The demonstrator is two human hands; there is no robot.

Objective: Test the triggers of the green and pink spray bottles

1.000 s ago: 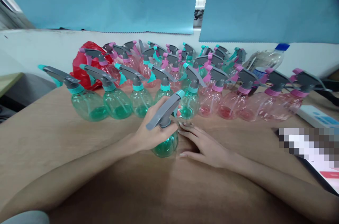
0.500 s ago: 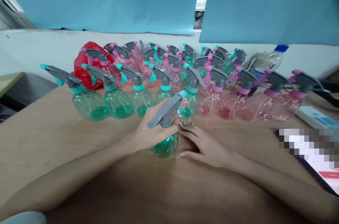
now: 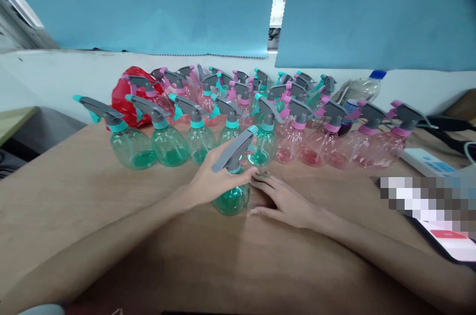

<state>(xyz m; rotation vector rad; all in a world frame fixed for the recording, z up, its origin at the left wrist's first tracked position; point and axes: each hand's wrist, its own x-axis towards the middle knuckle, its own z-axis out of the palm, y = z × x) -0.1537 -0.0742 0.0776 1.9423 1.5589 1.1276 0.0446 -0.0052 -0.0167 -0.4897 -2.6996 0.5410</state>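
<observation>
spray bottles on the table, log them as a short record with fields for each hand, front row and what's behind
left hand: wrapped around a green spray bottle, near its neck
right hand: palm down, fingers spread beside that bottle; contact unclear
front row: five green bottles on the left, four pink bottles on the right
behind: more spray bottles, red bag, blue-capped clear bottle

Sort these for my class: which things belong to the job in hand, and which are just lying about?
In the job:
green translucent plastic spray bottle with grey trigger, in the left hand
right hand, open beside it
probably similar green and pink spray bottles behind

Seemingly lying about:
red plastic bag
clear plastic bottle with blue cap
white box with blue markings
</observation>
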